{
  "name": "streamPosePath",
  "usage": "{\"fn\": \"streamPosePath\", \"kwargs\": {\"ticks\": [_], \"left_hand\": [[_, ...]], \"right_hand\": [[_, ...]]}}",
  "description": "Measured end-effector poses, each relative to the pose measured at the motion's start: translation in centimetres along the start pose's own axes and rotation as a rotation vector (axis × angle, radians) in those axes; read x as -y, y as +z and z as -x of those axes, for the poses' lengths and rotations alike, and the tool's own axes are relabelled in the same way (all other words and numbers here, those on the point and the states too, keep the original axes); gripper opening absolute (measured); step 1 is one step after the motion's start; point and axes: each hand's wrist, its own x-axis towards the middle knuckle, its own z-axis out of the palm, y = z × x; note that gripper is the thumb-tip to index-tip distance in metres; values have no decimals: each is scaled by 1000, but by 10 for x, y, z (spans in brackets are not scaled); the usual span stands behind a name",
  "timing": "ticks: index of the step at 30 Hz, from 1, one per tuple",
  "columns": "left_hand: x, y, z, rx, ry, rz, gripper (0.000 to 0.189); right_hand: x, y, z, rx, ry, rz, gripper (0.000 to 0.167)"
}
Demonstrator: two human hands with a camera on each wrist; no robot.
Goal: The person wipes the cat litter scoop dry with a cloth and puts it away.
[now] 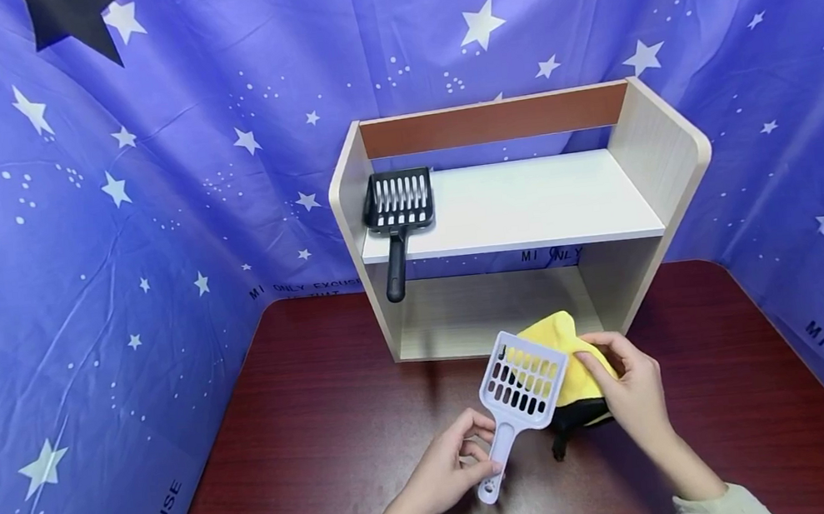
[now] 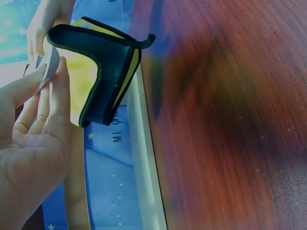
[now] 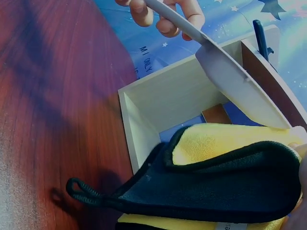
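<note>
My left hand (image 1: pixel 445 463) pinches the handle of a pale lavender slotted litter scoop (image 1: pixel 505 440), its head tilted up and away from me. Just right of it, my right hand (image 1: pixel 633 389) grips a yellow cloth (image 1: pixel 559 334) with a dark back and black edging. Part of that cloth lies behind the scoop's head, its yellow showing through the slots. In the right wrist view the folded cloth (image 3: pixel 230 187) hangs with a black loop at one corner, below the scoop (image 3: pixel 240 84). Whether cloth and scoop touch, I cannot tell.
A small two-level wooden shelf (image 1: pixel 515 233) stands at the back of the dark red table (image 1: pixel 310 435). On its white upper board, at the left, lies a black slotted scoop (image 1: pixel 399 208), handle jutting over the front edge. Blue star-patterned curtains (image 1: pixel 153 234) surround the table.
</note>
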Motion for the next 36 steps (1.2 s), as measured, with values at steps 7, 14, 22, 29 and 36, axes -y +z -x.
{"fn": "streamPosePath", "kwargs": {"ticks": [7, 14, 22, 29, 36], "left_hand": [[-9, -7, -6, -17, 62, 2, 38], [-23, -19, -17, -101, 107, 20, 40], [-47, -31, -34, -193, 193, 50, 41], [-70, -40, -52, -278, 201, 40, 45], [-85, -47, -72, -318, 215, 41, 44]], "right_hand": [[0, -7, -1, 27, 41, 32, 19], [-1, -8, 1, 17, 49, 51, 19], [-2, -8, 4, 21, 71, 53, 19], [-2, -8, 5, 22, 83, 61, 19], [-1, -7, 7, 26, 94, 73, 20]]}}
